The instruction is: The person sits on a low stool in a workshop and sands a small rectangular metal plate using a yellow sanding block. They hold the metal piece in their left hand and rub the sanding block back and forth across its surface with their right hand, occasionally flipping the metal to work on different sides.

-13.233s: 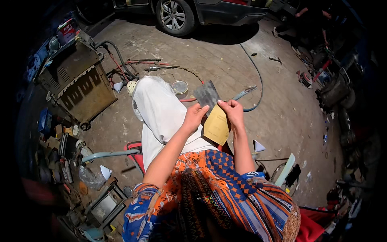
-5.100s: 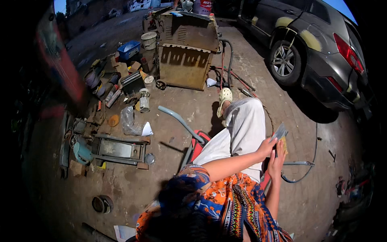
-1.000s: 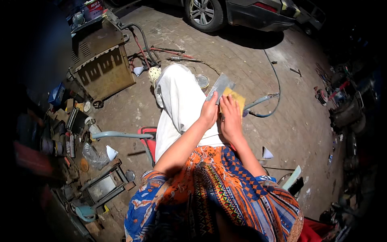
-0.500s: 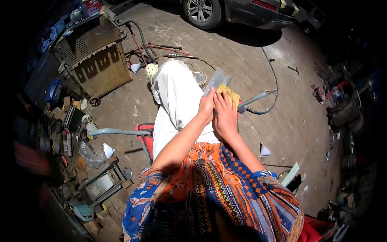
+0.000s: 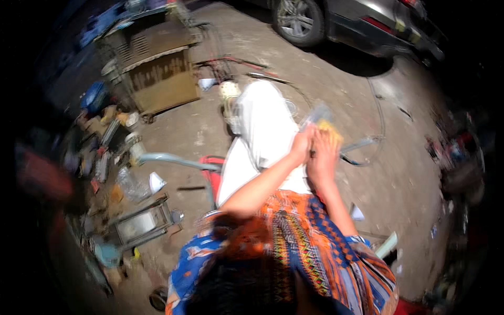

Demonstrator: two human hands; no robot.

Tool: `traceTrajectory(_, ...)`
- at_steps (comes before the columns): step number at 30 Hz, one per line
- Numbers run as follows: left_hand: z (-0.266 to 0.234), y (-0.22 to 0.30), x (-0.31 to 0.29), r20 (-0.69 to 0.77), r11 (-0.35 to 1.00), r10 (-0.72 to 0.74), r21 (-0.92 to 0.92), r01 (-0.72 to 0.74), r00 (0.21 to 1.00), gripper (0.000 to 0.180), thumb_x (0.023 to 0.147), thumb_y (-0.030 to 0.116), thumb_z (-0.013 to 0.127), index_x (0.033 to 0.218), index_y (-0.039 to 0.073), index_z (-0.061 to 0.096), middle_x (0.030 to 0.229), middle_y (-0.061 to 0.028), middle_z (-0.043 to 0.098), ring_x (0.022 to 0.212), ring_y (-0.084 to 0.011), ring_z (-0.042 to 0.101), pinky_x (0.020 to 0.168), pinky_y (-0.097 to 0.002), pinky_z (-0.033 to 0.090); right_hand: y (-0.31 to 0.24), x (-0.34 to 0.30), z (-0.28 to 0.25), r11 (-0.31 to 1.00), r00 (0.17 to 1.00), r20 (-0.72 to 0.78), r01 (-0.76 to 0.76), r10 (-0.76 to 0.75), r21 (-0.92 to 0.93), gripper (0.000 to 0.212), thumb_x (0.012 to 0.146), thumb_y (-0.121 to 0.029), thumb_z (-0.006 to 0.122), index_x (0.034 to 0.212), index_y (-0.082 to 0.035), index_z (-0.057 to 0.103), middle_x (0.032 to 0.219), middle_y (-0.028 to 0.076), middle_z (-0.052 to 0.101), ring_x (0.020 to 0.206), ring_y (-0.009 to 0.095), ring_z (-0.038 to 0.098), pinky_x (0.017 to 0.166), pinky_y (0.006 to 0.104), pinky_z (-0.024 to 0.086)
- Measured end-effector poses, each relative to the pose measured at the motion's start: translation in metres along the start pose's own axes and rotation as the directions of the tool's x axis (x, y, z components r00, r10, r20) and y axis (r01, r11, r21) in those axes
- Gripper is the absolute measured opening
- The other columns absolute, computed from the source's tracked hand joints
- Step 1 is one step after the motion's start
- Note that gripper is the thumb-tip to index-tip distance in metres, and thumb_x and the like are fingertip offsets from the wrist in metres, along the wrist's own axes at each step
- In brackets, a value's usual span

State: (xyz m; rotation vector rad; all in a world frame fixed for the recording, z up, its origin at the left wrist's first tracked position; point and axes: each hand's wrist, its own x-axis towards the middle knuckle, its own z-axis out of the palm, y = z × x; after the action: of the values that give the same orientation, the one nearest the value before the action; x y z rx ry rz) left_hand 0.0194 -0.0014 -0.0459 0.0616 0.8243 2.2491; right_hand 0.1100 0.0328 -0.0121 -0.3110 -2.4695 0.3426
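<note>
Above my right thigh, my left hand [image 5: 301, 147] is closed on a flat grey metal plate [image 5: 318, 114], gripping it near its lower edge. Beside it, my right hand [image 5: 322, 157] lies with its fingers over a yellow sheet [image 5: 333, 133] that looks like sandpaper, pressing it against the plate. Motion blur softens both hands, and the fingers hide much of the sheet and the plate's near part. White trousers [image 5: 265, 126] cover my leg just left of the hands.
A metal cabinet-like machine [image 5: 165, 81] with cables stands at the far left. A car [image 5: 362, 26] is parked at the back right. Tools, a plastic bag [image 5: 131, 185] and a metal frame [image 5: 139, 226] litter the left floor. A grey-blue curved bar [image 5: 178, 159] juts out left of my seat.
The whole view has swung, so the surroundings sit farther right and slightly lower, with more blur. Both hands keep hold of the plate and the yellow sheet.
</note>
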Motion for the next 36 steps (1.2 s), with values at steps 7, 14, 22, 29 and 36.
traceTrajectory(7, -0.004, -0.022, 0.008, 0.094, 0.982, 0.062, 0.171, -0.078, 0.994, 0.052, 0.1, 0.042, 0.051, 0.125, -0.003, 0.055, 0.115, -0.0066, 0.061, 0.103, -0.0133, 0.053, 0.091, -0.0304, 0.043, 0.023, -0.007, -0.004, 0.991, 0.997, -0.001, 0.07, -0.071, -0.114, 0.062, 0.076, 0.004, 0.049, 0.138, 0.002, 0.046, 0.145, 0.017, 0.045, 0.142, 0.036, 0.03, 0.116, 0.0534, 0.014)
traceTrajectory(14, -0.014, -0.022, 0.027, 0.07, 0.939, 0.054, 0.336, -0.075, 0.996, 0.056, 0.099, 0.043, 0.052, 0.124, -0.006, 0.057, 0.109, -0.0064, 0.063, 0.098, -0.0121, 0.052, 0.089, -0.0307, 0.043, 0.031, 0.012, 0.003, 0.986, 0.999, 0.007, 0.035, -0.034, -0.164, 0.061, 0.076, 0.007, 0.048, 0.137, 0.003, 0.047, 0.145, 0.016, 0.045, 0.143, 0.034, 0.028, 0.117, 0.0543, 0.013)
traceTrajectory(22, -0.004, 0.007, -0.001, 0.005, 0.946, -0.12, 0.305, 0.113, 0.993, 0.053, 0.098, 0.044, 0.052, 0.122, -0.003, 0.058, 0.113, -0.0073, 0.061, 0.102, -0.0132, 0.052, 0.09, -0.0315, 0.042, -0.002, -0.01, 0.002, 0.985, 0.988, 0.07, 0.143, -0.137, -0.101, 0.061, 0.074, 0.005, 0.051, 0.135, 0.005, 0.047, 0.142, 0.018, 0.047, 0.142, 0.036, 0.03, 0.117, 0.054, 0.014)
traceTrajectory(29, -0.011, -0.034, 0.031, 0.076, 0.971, 0.091, 0.217, -0.105, 0.993, 0.05, 0.1, 0.04, 0.051, 0.124, -0.004, 0.056, 0.114, -0.0066, 0.061, 0.102, -0.0143, 0.052, 0.091, -0.0319, 0.043, 0.028, 0.023, 0.0, 0.984, 0.999, 0.031, 0.015, -0.01, -0.179, 0.062, 0.073, 0.008, 0.052, 0.134, 0.006, 0.047, 0.143, 0.019, 0.047, 0.143, 0.035, 0.027, 0.117, 0.0536, 0.012)
traceTrajectory(36, -0.009, -0.019, 0.015, 0.026, 0.998, -0.037, 0.059, 0.036, 0.999, 0.041, 0.099, 0.041, 0.052, 0.099, 0.001, 0.062, 0.095, -0.0069, 0.062, 0.089, -0.0139, 0.055, 0.077, -0.0342, 0.046, -0.003, -0.003, -0.012, 0.989, 0.991, 0.088, 0.11, -0.102, -0.095, 0.06, 0.077, 0.004, 0.054, 0.137, 0.0, 0.048, 0.145, 0.016, 0.046, 0.141, 0.037, 0.031, 0.116, 0.0523, 0.016)
